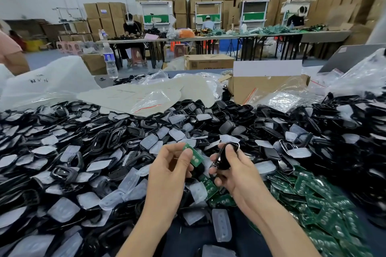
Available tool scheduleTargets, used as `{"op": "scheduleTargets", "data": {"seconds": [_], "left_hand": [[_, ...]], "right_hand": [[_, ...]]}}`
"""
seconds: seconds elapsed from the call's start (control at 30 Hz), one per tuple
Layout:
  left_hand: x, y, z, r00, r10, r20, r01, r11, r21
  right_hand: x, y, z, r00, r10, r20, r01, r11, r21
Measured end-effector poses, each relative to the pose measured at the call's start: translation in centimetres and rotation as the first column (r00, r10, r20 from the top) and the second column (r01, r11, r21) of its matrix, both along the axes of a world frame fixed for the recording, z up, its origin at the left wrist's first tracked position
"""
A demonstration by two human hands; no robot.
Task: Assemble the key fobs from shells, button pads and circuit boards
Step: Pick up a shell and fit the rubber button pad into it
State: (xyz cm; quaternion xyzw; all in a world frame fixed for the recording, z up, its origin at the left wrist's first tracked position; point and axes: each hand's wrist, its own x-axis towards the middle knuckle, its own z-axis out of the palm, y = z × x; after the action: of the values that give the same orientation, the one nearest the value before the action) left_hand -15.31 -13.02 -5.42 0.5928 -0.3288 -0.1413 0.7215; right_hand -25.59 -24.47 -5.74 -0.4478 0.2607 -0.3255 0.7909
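While the left hand (169,165) pinches a green circuit board (193,154) between thumb and fingertips, its grip closed on the board's near end and hiding that end, the right hand (231,165) has its grip curled round a glossy black key fob shell (224,156), with the thumb laid across the top. The palm covers much of the shell, so whether a button pad already sits inside cannot be told. The board is just left of the shell and tilted, the two apart by a narrow gap. A dark piece below the board, left of the shell, may be held or may lie loose; the view does not settle it. Left of the shell and behind it spreads a heap of black shells and translucent button pads (83,142), blurred toward the frame's edge and burying the counter (208,71) almost wholly. Right of the shell and nearer lies a pile of green circuit boards (313,194), cut off at the lower right corner. Below the shell, between the forearms, one clear button pad (221,225) lies flat. Far behind the shell stand an open cardboard box (267,87), crumpled plastic bags (146,100) and a water bottle (109,60).
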Motion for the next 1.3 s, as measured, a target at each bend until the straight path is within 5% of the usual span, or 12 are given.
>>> {"op": "scheduleTargets", "data": {"seconds": [0.17,0.3,0.47,0.77,1.3], "left_hand": [[0.3,0.1,0.0,0.999,0.047,0.002,-0.048,0.999,0.009],[0.2,0.2,0.3,0.998,0.063,-0.018,-0.063,0.998,-0.007],[0.2,0.3,0.3,0.998,0.060,0.001,-0.060,0.998,-0.010],[-0.2,0.3,0.3,0.988,0.094,0.121,-0.104,0.992,0.077],[0.1,0.2,0.1,0.991,0.072,0.110,-0.081,0.993,0.083]], "right_hand": [[-0.3,0.4,-0.4,0.983,0.167,-0.082,-0.177,0.975,-0.134],[-0.6,0.7,-0.1,0.966,0.104,-0.235,-0.200,0.878,-0.436],[-0.6,1.1,0.2,0.957,0.038,-0.286,-0.197,0.811,-0.551],[-0.7,1.2,-0.1,0.953,0.019,-0.304,-0.215,0.747,-0.629],[-0.6,1.2,-0.3,0.959,0.030,-0.282,-0.221,0.704,-0.676]]}}
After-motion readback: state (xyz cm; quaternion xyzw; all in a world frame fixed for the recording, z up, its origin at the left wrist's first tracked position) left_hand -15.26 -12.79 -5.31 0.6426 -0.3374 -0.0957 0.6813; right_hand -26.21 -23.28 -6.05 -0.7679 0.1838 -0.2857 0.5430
